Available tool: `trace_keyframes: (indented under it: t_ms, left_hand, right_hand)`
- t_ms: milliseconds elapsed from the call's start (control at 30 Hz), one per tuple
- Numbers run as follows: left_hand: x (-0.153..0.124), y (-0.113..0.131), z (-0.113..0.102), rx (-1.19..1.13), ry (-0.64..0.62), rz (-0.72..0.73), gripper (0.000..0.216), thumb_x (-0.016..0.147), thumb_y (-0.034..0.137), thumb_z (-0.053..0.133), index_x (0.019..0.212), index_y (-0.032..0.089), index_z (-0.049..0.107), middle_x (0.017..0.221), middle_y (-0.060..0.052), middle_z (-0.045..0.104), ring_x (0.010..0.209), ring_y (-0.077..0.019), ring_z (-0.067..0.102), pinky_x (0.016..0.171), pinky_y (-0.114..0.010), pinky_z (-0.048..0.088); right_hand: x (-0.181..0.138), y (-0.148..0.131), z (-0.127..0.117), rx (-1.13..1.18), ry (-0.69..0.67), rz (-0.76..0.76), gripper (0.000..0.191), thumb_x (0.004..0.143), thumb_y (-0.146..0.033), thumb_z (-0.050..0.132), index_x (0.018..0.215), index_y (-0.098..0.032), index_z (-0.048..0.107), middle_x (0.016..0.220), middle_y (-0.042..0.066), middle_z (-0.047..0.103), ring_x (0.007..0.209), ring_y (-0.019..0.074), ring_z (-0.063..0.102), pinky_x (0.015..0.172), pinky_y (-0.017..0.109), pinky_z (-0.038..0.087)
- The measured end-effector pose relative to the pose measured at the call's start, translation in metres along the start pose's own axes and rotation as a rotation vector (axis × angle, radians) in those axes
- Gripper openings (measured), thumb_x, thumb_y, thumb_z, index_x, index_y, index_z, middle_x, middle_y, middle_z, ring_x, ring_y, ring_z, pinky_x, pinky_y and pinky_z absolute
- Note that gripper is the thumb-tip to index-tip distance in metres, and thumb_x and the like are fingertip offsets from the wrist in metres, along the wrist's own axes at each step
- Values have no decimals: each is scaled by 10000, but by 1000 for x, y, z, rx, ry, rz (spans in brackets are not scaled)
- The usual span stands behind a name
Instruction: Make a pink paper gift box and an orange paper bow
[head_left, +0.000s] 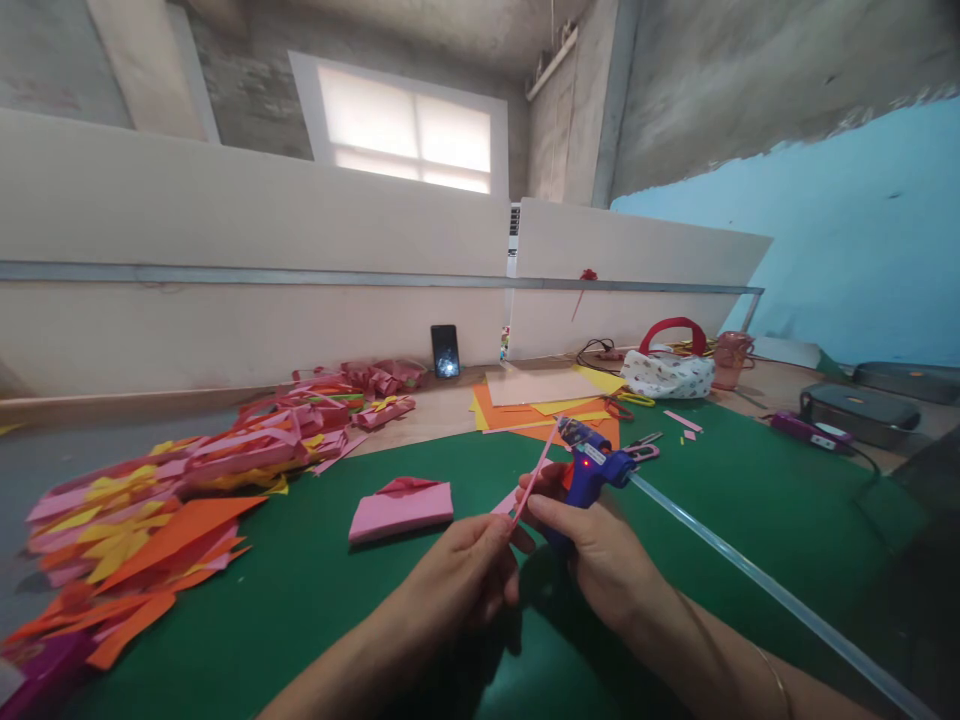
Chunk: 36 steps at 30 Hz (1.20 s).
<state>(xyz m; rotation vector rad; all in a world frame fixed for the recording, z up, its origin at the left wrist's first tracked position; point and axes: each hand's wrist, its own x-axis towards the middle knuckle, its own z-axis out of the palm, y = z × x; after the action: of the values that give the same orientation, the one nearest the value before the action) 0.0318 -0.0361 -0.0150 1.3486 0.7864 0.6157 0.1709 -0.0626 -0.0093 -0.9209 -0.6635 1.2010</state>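
Note:
My left hand [480, 560] pinches the lower end of a thin pink paper strip [541, 467], which points up and away from me. In my right hand [600, 540] is a blue glue gun [589, 470] with a small red light lit. A long clear glue stick [780, 595] runs out of its back toward the lower right. The fingertips of the right hand are also at the strip, beside the left fingers. Left of both hands lies a folded pink paper piece [401, 512] on the green mat [300, 580].
Pink, yellow and orange paper pieces [187, 490] heap up at left. Behind the hands lie coloured sheets [540, 385] and scissors [645, 450]. A phone [445, 350] leans on the white partition [225, 330]. A patterned bag [667, 372] and dark cases [859, 410] stand at right.

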Motion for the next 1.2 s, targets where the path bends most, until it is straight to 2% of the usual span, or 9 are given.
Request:
trace_keyframes:
  t_ms: [100, 300, 567, 733, 867, 967, 1067, 1200]
  left_hand:
    - [2, 1, 2, 39, 17, 9, 480, 758, 635, 511, 802, 158, 547, 510, 34, 510, 380, -54, 326, 391, -195, 195]
    - [3, 4, 3, 81, 17, -19, 477, 797, 624, 453, 824, 157, 545, 494, 24, 530, 359, -72, 376, 374, -198, 225]
    - [1, 1, 5, 100, 49, 19, 445, 813, 594, 459, 802, 154, 532, 520, 21, 529, 390, -67, 389, 378, -184, 230]
    - [1, 3, 4, 114, 27, -17, 491, 805, 624, 443, 679, 156, 520, 440, 21, 501, 342, -67, 386, 355, -188, 250]
    - [2, 2, 3, 97, -1, -30, 447, 823, 589, 424, 831, 150, 510, 563, -24, 618, 361, -84, 471, 361, -190, 324]
    - [3, 1, 2, 121, 3, -33, 457, 813, 601, 417, 874, 155, 498, 615, -35, 639, 377, -90, 498, 369, -192, 333]
    - [3, 0, 2, 190, -4, -29, 472, 805, 616, 406, 851, 158, 510, 602, -24, 618, 388, -103, 501, 376, -204, 332]
    - [2, 3, 2, 345, 38, 40, 401, 831, 543, 417, 766, 168, 542, 507, 53, 455, 407, -89, 399, 407, -207, 293]
  right_hand:
    - [-1, 1, 1, -21, -17, 23, 307, 513, -206, 818, 774, -199, 656, 795, 12, 654, 747, 195, 619, 723, 325, 494]
    - [-2, 2, 1, -34, -93, -70, 222, 576, -175, 764, 757, -224, 645, 777, -17, 633, 739, 168, 599, 688, 287, 486]
    - [-5, 3, 1, -158, -6, -73, 279, 537, -209, 759, 781, -233, 625, 849, 7, 665, 854, 220, 610, 782, 330, 469]
    - [-5, 2, 2, -148, -30, -23, 288, 525, -232, 771, 780, -228, 638, 836, 21, 671, 796, 223, 612, 740, 337, 475]
    - [-6, 3, 0, -154, -36, -35, 276, 513, -258, 779, 758, -224, 657, 844, 26, 676, 850, 230, 608, 780, 328, 463]
    - [-7, 5, -3, -165, -43, -37, 268, 546, -269, 779, 783, -216, 665, 849, 25, 677, 856, 221, 610, 799, 325, 453]
    - [-7, 6, -5, -146, -45, -21, 271, 554, -248, 778, 797, -213, 664, 852, 20, 679, 856, 217, 610, 780, 322, 462]
    - [-7, 7, -3, -155, -26, -18, 241, 547, -211, 753, 771, -243, 670, 800, -4, 694, 832, 230, 621, 758, 333, 466]
